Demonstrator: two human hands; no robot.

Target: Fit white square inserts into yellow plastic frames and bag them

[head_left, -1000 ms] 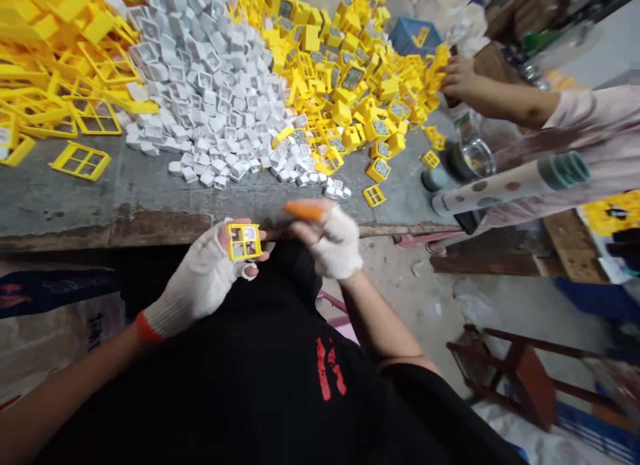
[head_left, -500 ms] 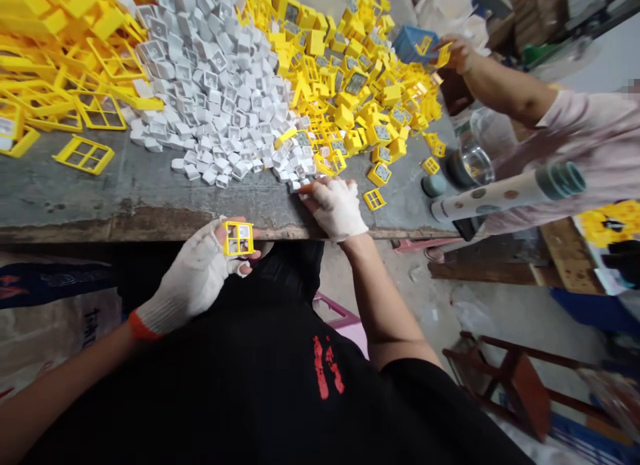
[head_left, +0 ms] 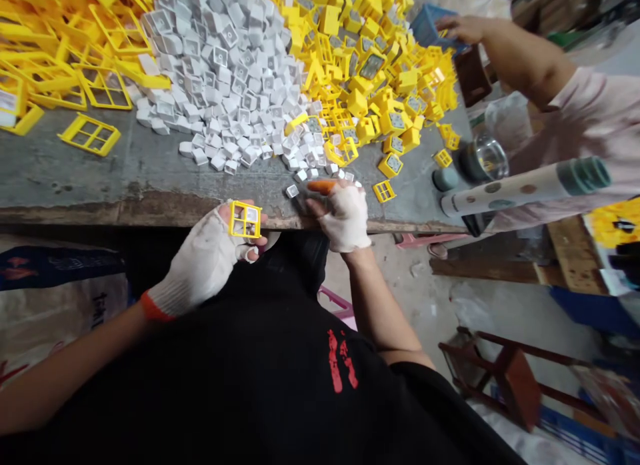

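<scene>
Gloved in white, the right hand (head_left: 346, 215) rests low over the front of the table (head_left: 165, 178), with its thumb (head_left: 315, 207) and what looks like an orange-covered forefinger (head_left: 321, 186) spread apart and a gap between them; the other fingers curl under, so whether anything sits in the palm cannot be told. Just off those tips, to their left and slightly below the forefinger's line, a loose white block (head_left: 292, 191) lies on the table, touching neither finger. It looks about as wide as it is long, so no long axis stands out, and the right hand is clearly the nearer one. Leftward from there and closer to the body, beyond the table's edge, the left hand (head_left: 213, 251) is closed round a yellow frame (head_left: 245, 220), its four panes turned upward and white showing in the upper right one. Right of the right hand, a second frame (head_left: 384, 191) lies flat on the table. Farther out, past the block, spreads a heap of white blocks (head_left: 235, 78), flanked by yellow frames (head_left: 95, 78) on the left and yellow pieces (head_left: 357, 101) on the right. At the far right, a co-worker's hand (head_left: 465, 30) reaches beside a blue basket (head_left: 425, 26).
</scene>
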